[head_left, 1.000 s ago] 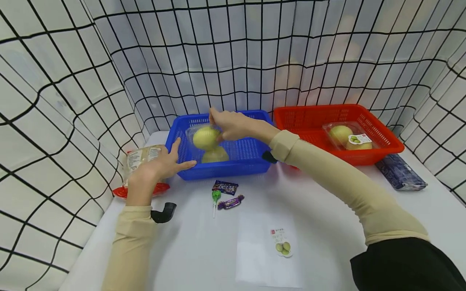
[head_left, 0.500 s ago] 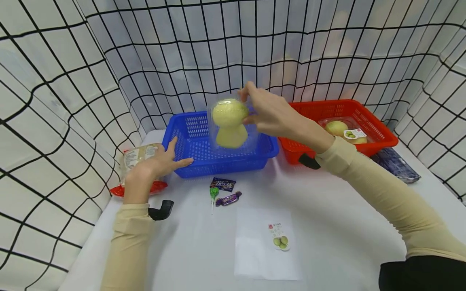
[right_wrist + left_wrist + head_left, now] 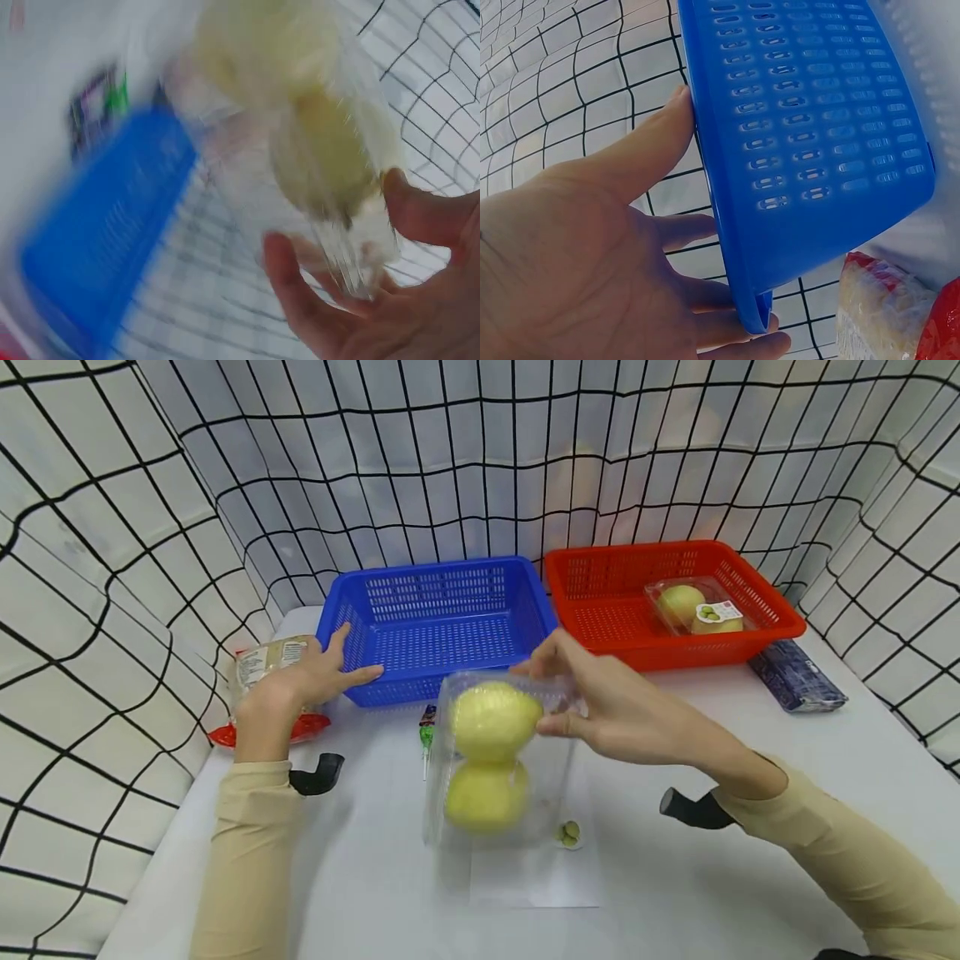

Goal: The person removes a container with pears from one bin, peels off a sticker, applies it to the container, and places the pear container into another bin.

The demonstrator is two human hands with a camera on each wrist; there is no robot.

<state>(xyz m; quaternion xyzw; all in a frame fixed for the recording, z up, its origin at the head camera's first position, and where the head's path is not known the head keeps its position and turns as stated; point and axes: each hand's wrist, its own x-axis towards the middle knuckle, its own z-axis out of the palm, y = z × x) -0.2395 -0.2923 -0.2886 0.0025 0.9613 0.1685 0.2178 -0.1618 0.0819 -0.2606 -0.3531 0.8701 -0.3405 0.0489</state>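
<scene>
My right hand [image 3: 622, 710] grips the edge of a clear plastic fruit box [image 3: 551, 793] above the table. Inside it are two round yellow-green fruits [image 3: 495, 722]. In the right wrist view the box is blurred, held between thumb and fingers [image 3: 289, 277]. At the left end of a blue basket [image 3: 435, 685], my left hand [image 3: 288, 689] has its fingers spread. The left wrist view puts its thumb and fingers at the basket rim [image 3: 712, 180]. Beneath the held box lies a white sheet [image 3: 525, 889] with a fruit label [image 3: 570, 833], partly hidden.
A red basket [image 3: 667, 652] stands right of the blue one, holding another fruit box [image 3: 720, 617]. Beside it lies a dark blue packet [image 3: 798, 677]. A red-and-clear food bag [image 3: 258, 664] is by my left hand. A green lollipop [image 3: 427, 737] shows left of the held box.
My right hand has lifted the fruit box out of the blue basket and brought it nearer, over the sheet. My left hand stays at the basket's left end.
</scene>
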